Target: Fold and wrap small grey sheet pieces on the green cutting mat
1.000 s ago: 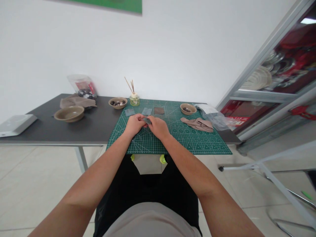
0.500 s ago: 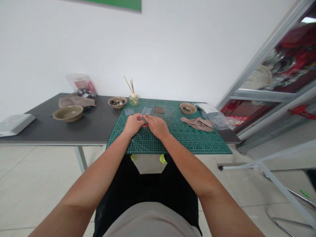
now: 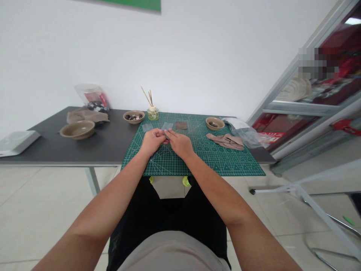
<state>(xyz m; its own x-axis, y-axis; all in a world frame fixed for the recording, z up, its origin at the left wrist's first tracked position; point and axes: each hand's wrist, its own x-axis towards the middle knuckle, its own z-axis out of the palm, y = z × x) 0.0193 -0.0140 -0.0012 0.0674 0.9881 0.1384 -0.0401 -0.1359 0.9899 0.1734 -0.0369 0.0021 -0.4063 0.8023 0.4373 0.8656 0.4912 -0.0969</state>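
Over the green cutting mat (image 3: 220, 165), my left hand (image 3: 153, 141) and my right hand (image 3: 181, 144) meet with their fingertips together. Between them shows a small dark grey piece (image 3: 167, 136), like folded sandpaper. The right fingers press on it; whatever the left fingers pinch is covered. Just beyond the hands lie a grey sandpaper-like square (image 3: 167, 125), a second grey square (image 3: 147, 127) to the left and a brown square (image 3: 181, 125) to the right.
A bowl of dark and pale stones (image 3: 134, 117) and a reed diffuser (image 3: 153, 112) stand at the back. To the right are a bowl with dark stones (image 3: 215, 123), a brown cloth (image 3: 226, 141) and a plastic bag (image 3: 245, 132). An empty bowl (image 3: 78, 130) sits left.
The hands stay in the same place. My fingers have shifted slightly against each other, and the grey piece between them shows at a slightly different angle.
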